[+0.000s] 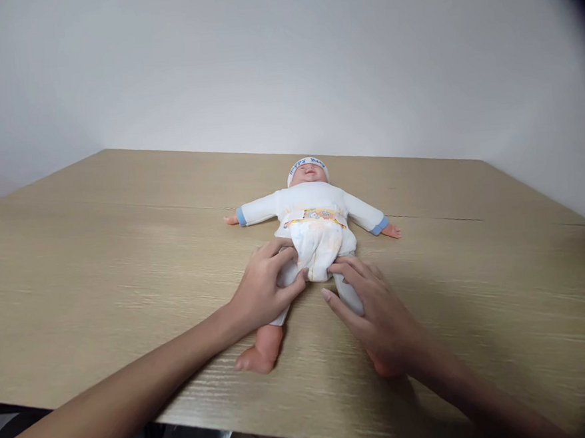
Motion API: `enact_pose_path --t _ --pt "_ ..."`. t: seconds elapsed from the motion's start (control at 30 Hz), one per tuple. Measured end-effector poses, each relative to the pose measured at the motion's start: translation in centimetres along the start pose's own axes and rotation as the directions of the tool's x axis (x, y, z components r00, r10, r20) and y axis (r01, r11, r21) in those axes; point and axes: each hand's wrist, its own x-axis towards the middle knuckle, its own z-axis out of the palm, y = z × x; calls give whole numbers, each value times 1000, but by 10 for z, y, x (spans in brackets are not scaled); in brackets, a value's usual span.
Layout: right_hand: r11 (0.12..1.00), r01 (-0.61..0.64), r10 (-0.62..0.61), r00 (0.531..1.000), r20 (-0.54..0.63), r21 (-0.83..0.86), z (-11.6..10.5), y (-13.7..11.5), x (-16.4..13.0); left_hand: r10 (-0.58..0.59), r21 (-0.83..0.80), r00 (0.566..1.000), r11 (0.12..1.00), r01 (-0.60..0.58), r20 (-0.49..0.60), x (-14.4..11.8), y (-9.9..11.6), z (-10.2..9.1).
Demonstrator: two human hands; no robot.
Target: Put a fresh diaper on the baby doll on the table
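A baby doll [311, 204] lies on its back on a light wooden table [125, 257], head away from me. It wears a white top with blue cuffs, a white cap and a diaper [319, 240]. My left hand [264, 287] grips the white trouser fabric over the doll's leg on the left side. Its bare foot [256, 355] sticks out below my wrist. My right hand [374, 313] lies over the doll's other leg, fingers pinching the fabric just below the diaper. That leg is mostly hidden under my hand.
The table's near edge [287, 433] runs just under my forearms. A plain white wall [281, 59] stands behind the table. A seam [437, 219] crosses the tabletop beside the doll's arm.
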Motion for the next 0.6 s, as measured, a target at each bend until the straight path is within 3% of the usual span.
enact_pose_path --t 0.3,0.47,0.6 --pt "999 -37 37 999 -11 2 1 -3 2 -40 39 995 999 36 87 4 0 -1" --pt "991 -104 108 993 -40 79 -1 0 10 -111 12 994 994 111 20 1 -4 2" --pt "956 -188 207 976 -62 226 -3 3 15 -188 -116 982 975 189 21 1 -2 0"
